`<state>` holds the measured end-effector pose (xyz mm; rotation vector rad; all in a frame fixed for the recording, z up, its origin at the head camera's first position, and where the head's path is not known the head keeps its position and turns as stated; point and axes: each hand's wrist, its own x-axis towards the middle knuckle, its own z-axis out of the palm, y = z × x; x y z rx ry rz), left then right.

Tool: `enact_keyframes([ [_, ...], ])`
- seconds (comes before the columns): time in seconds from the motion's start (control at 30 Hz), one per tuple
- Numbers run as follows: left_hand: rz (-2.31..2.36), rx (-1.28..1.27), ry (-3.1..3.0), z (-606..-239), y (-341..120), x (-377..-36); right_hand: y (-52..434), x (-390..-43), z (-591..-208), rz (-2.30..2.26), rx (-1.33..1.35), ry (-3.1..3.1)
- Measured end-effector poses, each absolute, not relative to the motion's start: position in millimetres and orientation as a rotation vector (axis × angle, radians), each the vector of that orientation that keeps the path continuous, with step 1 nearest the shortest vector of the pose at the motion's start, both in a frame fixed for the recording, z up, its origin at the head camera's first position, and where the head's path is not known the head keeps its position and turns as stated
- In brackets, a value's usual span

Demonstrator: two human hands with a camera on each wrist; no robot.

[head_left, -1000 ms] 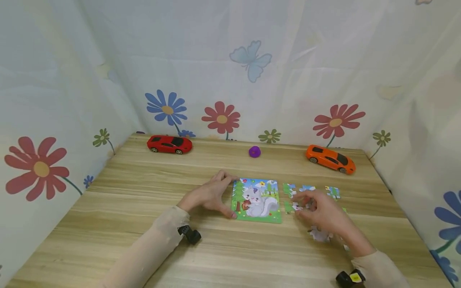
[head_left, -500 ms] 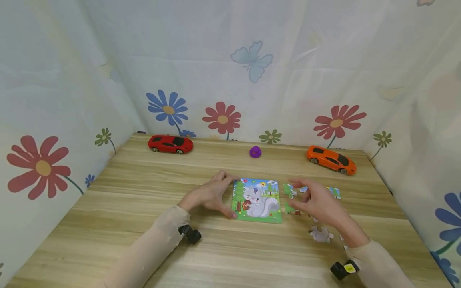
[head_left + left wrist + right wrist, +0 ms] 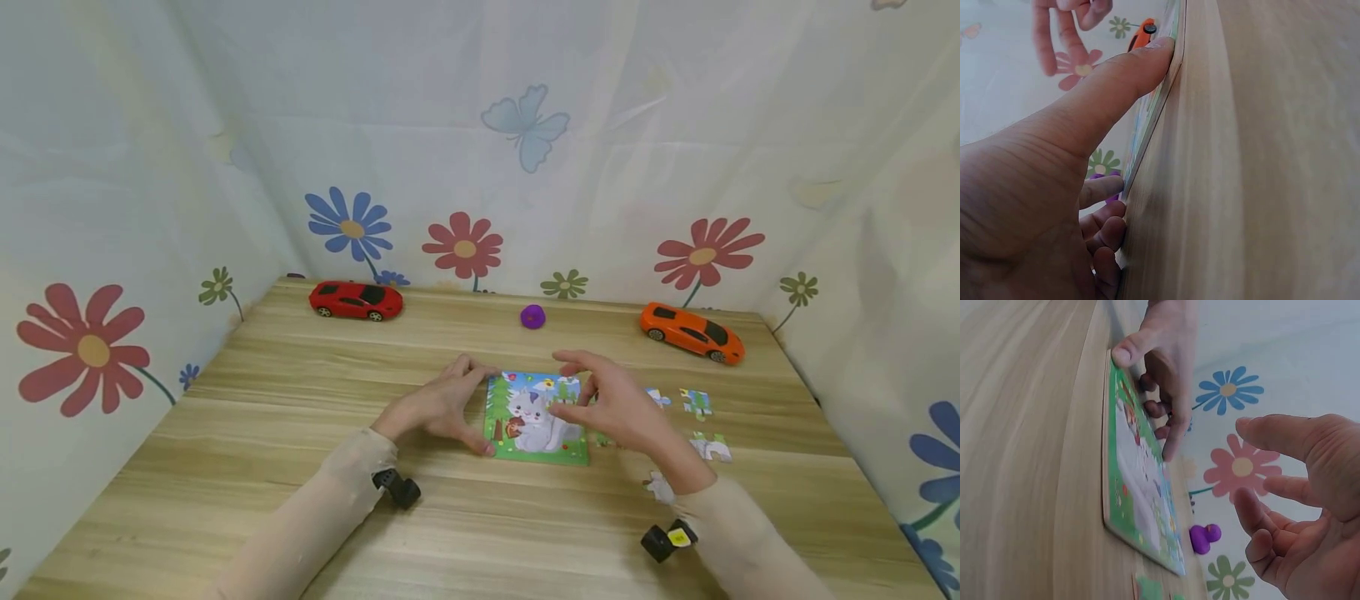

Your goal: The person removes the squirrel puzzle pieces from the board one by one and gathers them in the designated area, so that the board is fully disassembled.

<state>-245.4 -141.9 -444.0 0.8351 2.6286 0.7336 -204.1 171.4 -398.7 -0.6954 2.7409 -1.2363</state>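
A square picture puzzle [image 3: 534, 432] of a grey squirrel with an acorn lies flat on the wooden table. My left hand [image 3: 433, 408] holds it by the left side, thumb at the near corner and index finger at the far one. Above its right part hovers my right hand [image 3: 626, 408], thumb and fingers spread apart with nothing between them. In the right wrist view the right fingers [image 3: 1285, 431] hang clear of the puzzle's face. Loose jigsaw pieces lie right of the puzzle, among them a tree piece [image 3: 697, 402] and a grey piece [image 3: 660, 487]; my right hand hides some.
At the back left stands a red toy car [image 3: 356, 301], and at the back right an orange toy car [image 3: 692, 332]. Between them sits a small purple duck [image 3: 1202, 539]. A white flowered curtain [image 3: 420, 125] encloses the back and sides of the table [image 3: 315, 383].
My right hand has moved left and up from the loose pieces to over the puzzle's right part, uncovering pieces at the right. My left hand stays at the puzzle's left side.
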Motion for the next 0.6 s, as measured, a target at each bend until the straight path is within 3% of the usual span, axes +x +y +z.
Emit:
enact_keyframes([
  [0.6, 0.736, 0.837, 2.631, -445.3, -142.3, -245.7, 138.4, -210.5, -400.1, -1.227, -0.694, 2.663],
])
